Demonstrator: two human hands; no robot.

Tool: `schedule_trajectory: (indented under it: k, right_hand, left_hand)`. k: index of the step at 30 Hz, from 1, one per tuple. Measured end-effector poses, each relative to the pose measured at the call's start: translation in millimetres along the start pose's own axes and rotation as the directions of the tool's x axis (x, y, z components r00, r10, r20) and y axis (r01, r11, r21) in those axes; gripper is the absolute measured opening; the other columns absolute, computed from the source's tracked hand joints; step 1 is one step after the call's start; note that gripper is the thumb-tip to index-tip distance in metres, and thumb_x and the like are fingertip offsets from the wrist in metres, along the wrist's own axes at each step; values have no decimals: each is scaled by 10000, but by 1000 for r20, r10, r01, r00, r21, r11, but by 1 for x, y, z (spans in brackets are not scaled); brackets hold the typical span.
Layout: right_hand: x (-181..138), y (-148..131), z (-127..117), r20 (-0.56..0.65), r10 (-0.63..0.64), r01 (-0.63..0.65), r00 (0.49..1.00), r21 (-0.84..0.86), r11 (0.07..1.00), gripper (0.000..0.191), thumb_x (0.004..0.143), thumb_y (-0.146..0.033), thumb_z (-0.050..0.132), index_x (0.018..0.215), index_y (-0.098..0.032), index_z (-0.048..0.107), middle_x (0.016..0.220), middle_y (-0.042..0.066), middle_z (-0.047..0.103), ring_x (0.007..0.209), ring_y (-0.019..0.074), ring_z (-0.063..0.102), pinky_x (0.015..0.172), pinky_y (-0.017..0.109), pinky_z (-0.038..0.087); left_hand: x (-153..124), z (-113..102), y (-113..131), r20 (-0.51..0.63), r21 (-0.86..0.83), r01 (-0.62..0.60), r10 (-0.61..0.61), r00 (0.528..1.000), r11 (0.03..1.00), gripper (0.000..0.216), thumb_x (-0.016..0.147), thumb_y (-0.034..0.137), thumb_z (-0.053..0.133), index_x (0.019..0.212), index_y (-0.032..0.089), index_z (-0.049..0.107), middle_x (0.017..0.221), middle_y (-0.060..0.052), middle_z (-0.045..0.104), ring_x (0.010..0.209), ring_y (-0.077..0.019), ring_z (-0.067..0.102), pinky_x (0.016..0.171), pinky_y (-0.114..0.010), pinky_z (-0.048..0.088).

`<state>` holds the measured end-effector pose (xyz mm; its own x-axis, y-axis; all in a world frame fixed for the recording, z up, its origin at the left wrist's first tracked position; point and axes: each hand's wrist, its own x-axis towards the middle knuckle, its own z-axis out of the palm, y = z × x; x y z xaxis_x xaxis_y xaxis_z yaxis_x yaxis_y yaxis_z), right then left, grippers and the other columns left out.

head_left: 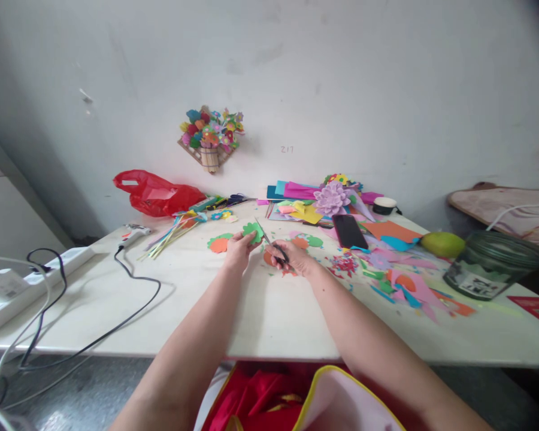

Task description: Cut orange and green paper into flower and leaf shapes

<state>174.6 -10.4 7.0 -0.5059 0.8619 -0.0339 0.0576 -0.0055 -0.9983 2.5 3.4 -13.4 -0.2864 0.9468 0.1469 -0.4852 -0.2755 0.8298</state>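
Observation:
My left hand (239, 250) pinches a green scallop-edged flower cutout (251, 231) above the middle of the table. In my right hand (296, 257) is a pair of scissors (279, 252) with dark handles, its blades pointing up and left at the cutout's right edge. Whether the blades touch the cutout I cannot tell. Just left of my left hand lies an orange scalloped cutout (219, 245) with green ones by it. Beyond my right hand rest another green cutout (315, 241) and an orange one (300, 242). Small coloured scraps are scattered around the scissors.
To the left are a red plastic bag (157, 197), thin sticks (168, 236), a glue gun (135, 234) with its cord, and a power strip (67, 263). On the right are a phone (349, 231), foam sheets and scraps (415, 287), a yellow-green fruit (443, 244) and a glass jar (489, 263).

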Motion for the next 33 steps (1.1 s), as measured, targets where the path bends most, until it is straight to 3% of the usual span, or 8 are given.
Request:
schedule_trajectory:
  k: [7, 20, 33]
  right_hand:
    - [-2, -3, 2, 3, 1, -1, 1000, 13, 1000, 353, 862, -410, 777, 731, -176, 547, 524, -44, 586, 366, 47, 464, 309, 134, 236]
    - [-3, -4, -2, -4, 8, -8, 1000, 1, 1000, 323, 854, -396, 769, 738, -182, 556, 530, -53, 582, 359, 45, 443, 305, 139, 245]
    - [-2, -1, -7, 56, -13, 11, 998, 25, 1000, 346, 866, -438, 754, 748, -173, 564, 554, -40, 603, 364, 47, 455, 304, 149, 263]
  left_hand:
    - [0, 0, -1, 2, -9, -5, 5, 1000, 1000, 302, 546, 225, 936, 711, 156, 693, 695, -19, 723, 694, -176, 711, 845, -390, 605]
    - [-1, -3, 2, 134, 73, 97, -106, 985, 993, 319, 521, 217, 948, 744, 134, 735, 761, -66, 759, 705, -202, 723, 751, -346, 590]
    - [-4, -1, 5, 130, 81, 95, -105, 986, 992, 294, 531, 191, 924, 711, 156, 694, 735, -42, 747, 699, -198, 725, 755, -348, 597]
